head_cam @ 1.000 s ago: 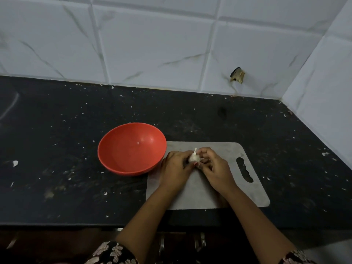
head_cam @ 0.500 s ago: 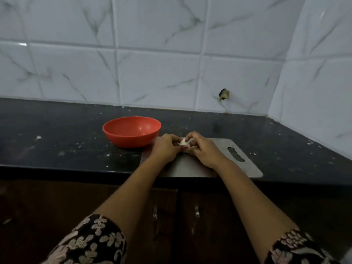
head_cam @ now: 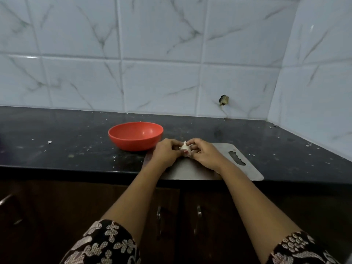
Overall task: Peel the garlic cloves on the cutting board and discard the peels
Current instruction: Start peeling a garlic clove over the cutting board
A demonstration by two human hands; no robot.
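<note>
Head view: we see both our hands meeting over the far left part of the grey cutting board (head_cam: 247, 168) on the black countertop (head_cam: 66, 140).
Garlic: the white garlic (head_cam: 184, 147) sits between our two sets of fingertips, pointed tip up.
Left hand: our left hand (head_cam: 167, 152) curls round its left side.
Right hand: our right hand (head_cam: 204, 154) pinches its right side and top.
Bowl: the red bowl (head_cam: 135, 136) stands just left of the board.
Change: since half a second ago, we keep the same two-handed hold; bowl and board are unmoved.
</note>
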